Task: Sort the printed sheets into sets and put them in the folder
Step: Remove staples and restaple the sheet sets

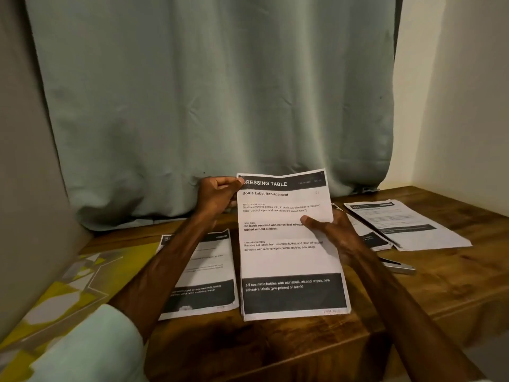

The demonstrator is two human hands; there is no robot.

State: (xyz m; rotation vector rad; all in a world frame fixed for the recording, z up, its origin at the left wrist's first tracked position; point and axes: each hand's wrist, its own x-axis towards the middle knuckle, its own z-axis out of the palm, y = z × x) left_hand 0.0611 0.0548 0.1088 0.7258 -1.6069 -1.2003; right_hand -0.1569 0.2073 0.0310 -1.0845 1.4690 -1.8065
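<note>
**Containers.** A yellow-and-grey patterned surface (68,285) lies at the near left, beside the table (303,351). Whether it is the folder cannot be told.

**Held set, orientation.** The sheets (289,257) stand in portrait at the middle of the table. The lower edge rests on the wood at the near side. The top edge is raised and leans toward the curtain (220,106). The long axis runs near to far. The printed face is toward the wearer and the text reads upright. A dark header band ("…RESSING TABLE") sits at the far end and a second dark band at the near end. The lower left edge shows more than one leaf.

**Hands.**
- Left hand (217,197): at the top left corner, pinching that corner over the header band.
- Right hand (333,235): at the right edge, about mid-height. The thumb (309,220) presses on the printed face and the fingers pass behind the paper (hidden there).
- The sheets lie between the two hands and are gripped by both.

**Other items.**
- The left pile (203,274) lies flat just left of the sheets, and the left forearm partly crosses it.
- The right piles (407,224) are fanned at the far right, beyond the right hand.
- A metal item (399,268) lies just beside the right forearm. Its kind cannot be told.
- A pale sleeve (91,343) covers the left upper arm at the near left.
</note>
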